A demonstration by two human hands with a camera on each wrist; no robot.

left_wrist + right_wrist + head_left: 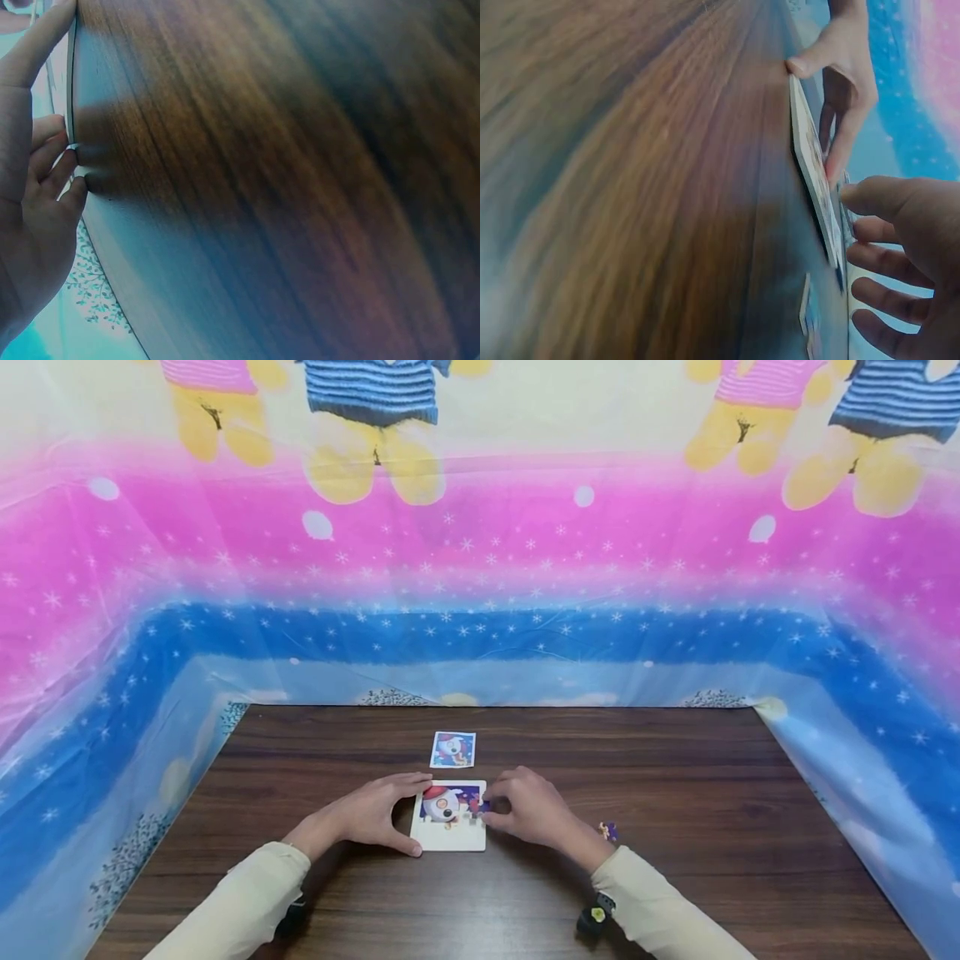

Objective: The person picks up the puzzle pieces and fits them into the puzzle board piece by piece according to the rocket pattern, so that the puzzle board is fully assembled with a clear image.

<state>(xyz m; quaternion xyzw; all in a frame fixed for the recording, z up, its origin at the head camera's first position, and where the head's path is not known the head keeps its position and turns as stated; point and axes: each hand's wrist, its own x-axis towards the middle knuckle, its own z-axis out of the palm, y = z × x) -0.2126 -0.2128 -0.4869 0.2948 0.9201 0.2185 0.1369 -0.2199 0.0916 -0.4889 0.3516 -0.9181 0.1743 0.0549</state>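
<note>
A small jigsaw puzzle board (453,839) lies on the table, its upper part filled with a cartoon picture and its lower part bare white. My left hand (371,814) holds its left side, thumb at the near corner and fingers at the far one; the left wrist view catches the hand (45,187) only along the edge. At the board's right edge, my right hand (528,806) pinches a small purple puzzle piece (486,807) with thumb and fingertips, partly hidden. In the right wrist view the right hand (915,262) is beside the board (811,161), its other fingers spread.
Behind the board lies a small printed picture card (453,750) with a similar cartoon. Loose puzzle pieces (607,832) are on the table near my right wrist. The dark wooden table (675,760) meets a printed cloth (525,643) at its back and sides.
</note>
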